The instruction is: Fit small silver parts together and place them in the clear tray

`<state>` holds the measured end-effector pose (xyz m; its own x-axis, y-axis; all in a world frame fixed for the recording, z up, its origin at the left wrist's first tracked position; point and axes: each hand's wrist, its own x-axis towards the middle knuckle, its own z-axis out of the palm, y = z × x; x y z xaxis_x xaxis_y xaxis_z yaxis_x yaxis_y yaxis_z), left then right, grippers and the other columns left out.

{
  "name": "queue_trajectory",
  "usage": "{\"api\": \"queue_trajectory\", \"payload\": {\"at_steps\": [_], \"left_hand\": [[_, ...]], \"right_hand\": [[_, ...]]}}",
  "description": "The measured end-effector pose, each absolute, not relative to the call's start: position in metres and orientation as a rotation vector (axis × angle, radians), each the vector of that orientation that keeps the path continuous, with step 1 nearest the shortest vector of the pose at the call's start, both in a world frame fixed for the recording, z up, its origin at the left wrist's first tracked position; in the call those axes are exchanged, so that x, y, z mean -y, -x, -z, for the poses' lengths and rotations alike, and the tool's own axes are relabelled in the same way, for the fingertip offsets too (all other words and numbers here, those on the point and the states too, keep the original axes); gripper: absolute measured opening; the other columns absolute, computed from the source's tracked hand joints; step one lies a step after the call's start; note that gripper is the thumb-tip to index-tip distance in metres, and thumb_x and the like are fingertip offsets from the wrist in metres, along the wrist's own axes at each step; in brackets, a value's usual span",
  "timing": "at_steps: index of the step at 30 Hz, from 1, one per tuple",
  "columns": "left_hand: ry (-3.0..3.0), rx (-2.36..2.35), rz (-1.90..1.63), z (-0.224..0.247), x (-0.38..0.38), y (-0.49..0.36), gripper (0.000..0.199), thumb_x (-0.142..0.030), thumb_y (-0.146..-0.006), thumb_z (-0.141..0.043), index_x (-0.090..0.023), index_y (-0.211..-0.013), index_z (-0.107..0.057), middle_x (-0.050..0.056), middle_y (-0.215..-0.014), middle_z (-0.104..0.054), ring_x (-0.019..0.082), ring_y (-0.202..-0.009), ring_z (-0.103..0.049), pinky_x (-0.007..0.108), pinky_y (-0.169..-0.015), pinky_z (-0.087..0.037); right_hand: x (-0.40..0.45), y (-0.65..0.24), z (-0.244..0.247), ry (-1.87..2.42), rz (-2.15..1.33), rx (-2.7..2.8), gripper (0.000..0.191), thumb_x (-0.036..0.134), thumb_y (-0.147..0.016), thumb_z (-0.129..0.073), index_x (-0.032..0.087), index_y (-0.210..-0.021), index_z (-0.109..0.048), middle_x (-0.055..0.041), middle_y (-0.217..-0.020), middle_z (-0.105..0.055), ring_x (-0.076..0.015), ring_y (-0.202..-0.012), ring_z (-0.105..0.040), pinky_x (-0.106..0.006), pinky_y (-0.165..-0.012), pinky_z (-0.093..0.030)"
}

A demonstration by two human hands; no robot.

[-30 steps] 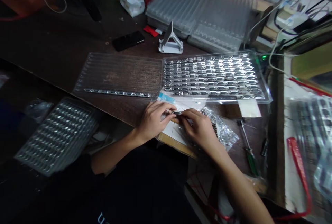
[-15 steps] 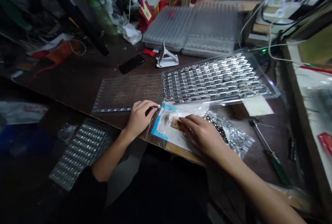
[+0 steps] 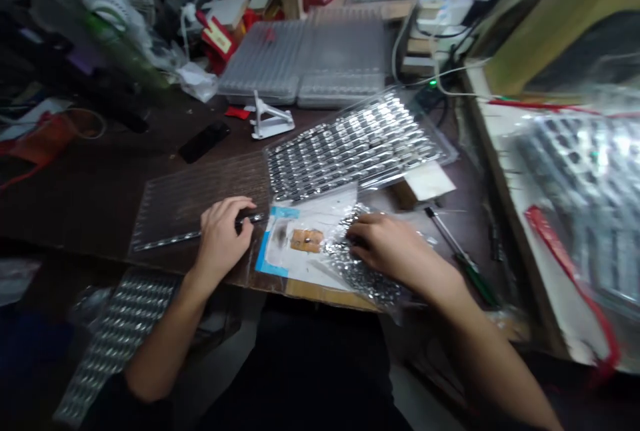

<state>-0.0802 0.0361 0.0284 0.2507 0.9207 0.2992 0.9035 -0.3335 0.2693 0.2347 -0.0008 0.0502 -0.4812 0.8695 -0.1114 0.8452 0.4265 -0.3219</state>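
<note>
**Left hand [image 3: 220,238] pinches small dark connector [image 3: 251,218] at bench edge**

Thumb and fingers close on the part just above a clear plastic tray [image 3: 195,198]. The right hand [image 3: 397,251] lies with fingers curled on a crinkled silver bag [image 3: 360,278], any grip unclear, beside a paper sheet [image 3: 295,271]. A loaded connector tray [image 3: 350,144] sits beyond.

Shiny metal plugs [image 3: 350,144] are held in a clear, glossy plastic tray [image 3: 440,151] near the middle of the frame. A crinkly silver bag [image 3: 365,278] is seen at the bottom middle, beside smooth white paper [image 3: 300,228]. The dark wood desk [image 3: 90,191] at the left looks rough and matt.
</note>
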Motion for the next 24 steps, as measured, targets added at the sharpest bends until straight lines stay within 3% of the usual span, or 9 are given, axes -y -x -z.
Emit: {"api": "queue_trajectory", "payload": {"at_steps": [5, 10, 17, 20, 24], "left_hand": [[-2.484, -1.571, -0.713, -0.044, -0.053, 0.033, 0.019, -0.017, -0.089, -0.055, -0.024, -0.103, -0.065, 0.004, -0.118, -0.071, 0.027, -0.112, -0.062, 0.044, -0.101, -0.039], [-2.552, -1.15, -0.721, -0.063, -0.084, -0.059, 0.015, -0.019, -0.094, -0.055, -0.024, -0.099, -0.069, 0.001, -0.112, -0.072, 0.022, -0.108, -0.063, 0.041, -0.1, -0.039], [-2.731, -0.967, -0.722, -0.057, -0.121, -0.167, 0.013, -0.027, -0.089, -0.07, -0.014, -0.092, -0.071, 0.011, -0.114, -0.066, 0.03, -0.113, -0.055, 0.043, -0.094, -0.042], [-2.724, -0.957, -0.705, -0.056, -0.123, -0.175, 0.013, -0.026, -0.089, -0.071, -0.013, -0.091, -0.069, 0.012, -0.11, -0.066, 0.03, -0.11, -0.057, 0.041, -0.092, -0.045], [-2.45, -0.785, -0.77, -0.065, -0.104, -0.135, 0.007, -0.022, -0.097, -0.059, -0.017, -0.097, -0.064, 0.005, -0.097, -0.069, 0.02, -0.089, -0.064, 0.033, -0.081, -0.05]], "right_hand": [[0.005, -0.229, -0.053, 1.573, -0.441, 2.638, 0.016, 0.008, -0.089, -0.061, 0.019, -0.084, -0.073, -0.0098, -0.086, -0.074, -0.0243, -0.075, -0.069, -0.031, -0.063, -0.045], [0.006, -0.232, -0.054, 1.525, -0.478, 2.625, 0.018, 0.007, -0.09, -0.059, 0.019, -0.091, -0.072, -0.0078, -0.09, -0.075, -0.0217, -0.073, -0.068, -0.029, -0.062, -0.044], [-0.002, -0.237, -0.048, 1.405, -0.68, 2.45, 0.021, 0.019, -0.1, -0.052, 0.015, -0.096, -0.072, -0.0098, -0.096, -0.073, -0.0205, -0.085, -0.068, -0.029, -0.078, -0.05], [-0.008, -0.239, -0.041, 1.373, -0.766, 2.384, 0.018, 0.02, -0.098, -0.056, 0.016, -0.093, -0.073, -0.0095, -0.094, -0.075, -0.0226, -0.085, -0.069, -0.032, -0.08, -0.052], [-0.012, -0.239, -0.039, 1.39, -0.811, 2.265, 0.022, 0.005, -0.09, -0.058, 0.017, -0.096, -0.075, -0.0109, -0.099, -0.078, -0.0255, -0.089, -0.072, -0.033, -0.08, -0.053]]}}
